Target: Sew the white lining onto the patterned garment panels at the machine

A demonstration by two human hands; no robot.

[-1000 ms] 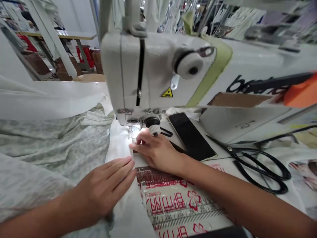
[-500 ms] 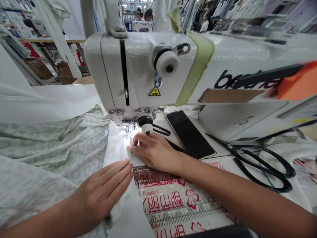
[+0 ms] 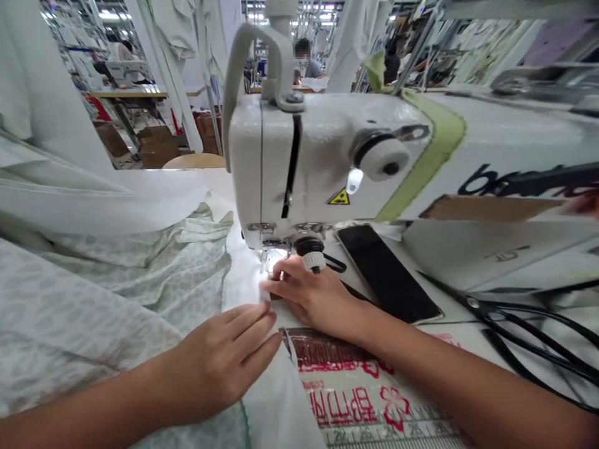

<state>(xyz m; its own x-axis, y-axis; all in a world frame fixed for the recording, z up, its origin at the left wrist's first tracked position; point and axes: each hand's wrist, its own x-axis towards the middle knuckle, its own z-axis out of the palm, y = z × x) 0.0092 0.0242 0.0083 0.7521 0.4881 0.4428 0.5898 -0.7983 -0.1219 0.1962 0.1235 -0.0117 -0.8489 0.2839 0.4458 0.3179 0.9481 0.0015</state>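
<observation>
White fabric [image 3: 243,280] runs under the presser foot [image 3: 264,262] of a white sewing machine [image 3: 322,162]. My left hand [image 3: 224,355] lies on the fabric just in front of the foot, fingers stretched and close together, thumb hidden. My right hand [image 3: 318,293] is right beside the needle area, its thumb and forefinger closed on the edge of the white fabric. Some of its fingers are hidden below the machine's round knob [image 3: 313,259]. Pale green patterned fabric [image 3: 140,280] is bunched to the left and joins the white strip along a stitched edge.
A black phone [image 3: 388,271] lies under the machine arm. Large black-handled scissors [image 3: 515,318] rest at the right. A ruler [image 3: 397,430] and red-printed clear plastic [image 3: 346,399] cover the front of the table. Other people sit at machines in the background.
The view has shifted, so the machine and hands appear farther right. My left fingers are a little more bent, and the white fabric's edge now lifts in a small fold beside them.
</observation>
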